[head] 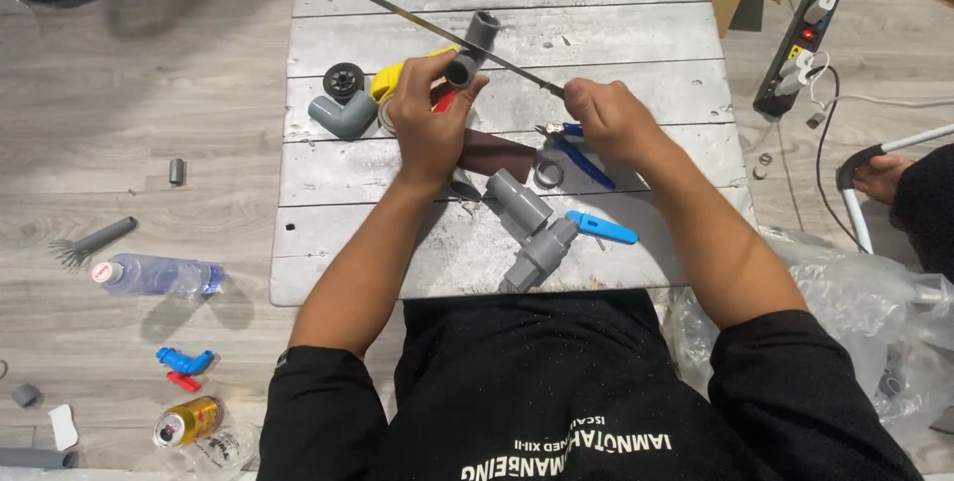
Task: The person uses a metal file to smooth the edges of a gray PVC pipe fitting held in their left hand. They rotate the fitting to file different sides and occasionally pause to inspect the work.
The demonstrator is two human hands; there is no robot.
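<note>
- Pipe fitting (470, 52), grey, rigid plastic, likely light and smooth, clasped by left hand (429, 123) fingers around its lower barrel.
- Right hand (608, 121) fingers pinch a thin, probably springy blade (447, 32) crossing the fitting.

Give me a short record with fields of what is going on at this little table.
Setting: grey plank table on a wood floor
Left hand: grip closed around a grey pipe piece
Right hand: holds one end of a long thin blade laid across the pipe piece
On the table: grey elbow fitting, grey valve with blue handle, blue-handled pliers
On the floor: plastic bottle, gold can, power strip
</note>
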